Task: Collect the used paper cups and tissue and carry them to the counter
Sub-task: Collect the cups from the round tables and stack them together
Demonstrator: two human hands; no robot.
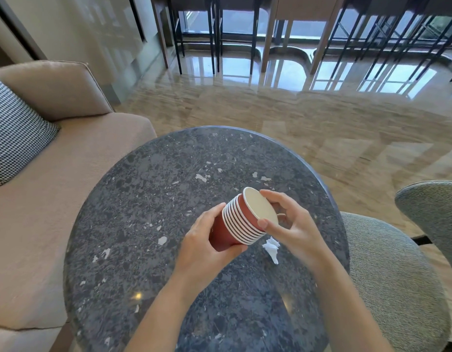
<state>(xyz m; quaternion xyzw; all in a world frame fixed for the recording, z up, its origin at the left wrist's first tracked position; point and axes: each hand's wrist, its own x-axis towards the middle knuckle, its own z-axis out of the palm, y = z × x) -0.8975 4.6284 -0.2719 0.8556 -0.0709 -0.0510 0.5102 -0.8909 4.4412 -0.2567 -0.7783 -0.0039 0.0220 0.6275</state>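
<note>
A nested stack of several red paper cups (pixel 241 222) with white rims is held tilted above the round dark stone table (pixel 148 204), its open mouth facing up and to the right. My left hand (pixel 207 246) grips the bottom cup from below and the left. My right hand (pixel 291 222) holds the rim of the top cup between thumb and fingers. A crumpled white tissue (pixel 272 247) lies on the table just under the stack and beside my right hand.
A beige sofa (pixel 75 158) with a houndstooth cushion (pixel 14 133) borders the table on the left. A grey upholstered chair (pixel 390 273) stands at the right. Glossy marble floor (pixel 321 123) stretches beyond, with bar stools and tables (pixel 291 34) by the windows.
</note>
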